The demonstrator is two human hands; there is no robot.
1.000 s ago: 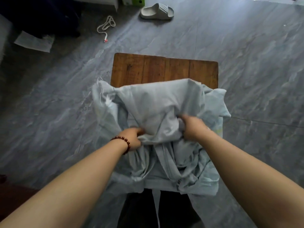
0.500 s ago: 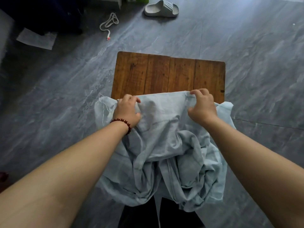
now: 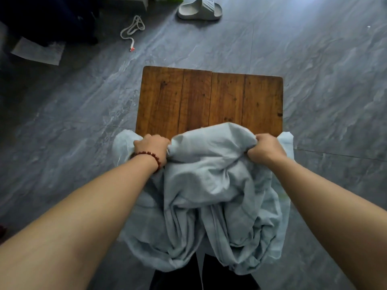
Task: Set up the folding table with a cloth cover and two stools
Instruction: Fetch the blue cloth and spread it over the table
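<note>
A brown wooden folding table [image 3: 209, 97] stands on the grey floor in front of me. A crumpled pale blue cloth [image 3: 209, 185] hangs bunched from its near edge down over my legs. My left hand [image 3: 151, 146], with a red bead bracelet on the wrist, grips a bunch of the cloth near the table's near left corner. My right hand [image 3: 265, 148] grips another bunch near the near right corner. Most of the tabletop is bare wood. No stool is in view.
A grey slipper [image 3: 200, 9] lies on the floor at the far side. A white cord [image 3: 133, 28] lies to its left. A pale sheet [image 3: 37, 51] and a dark object [image 3: 48, 19] sit at the far left.
My hands moved apart from the middle of the cloth to its upper edge, and now grip it in fists near the table's two near corners. More bare tabletop shows.
</note>
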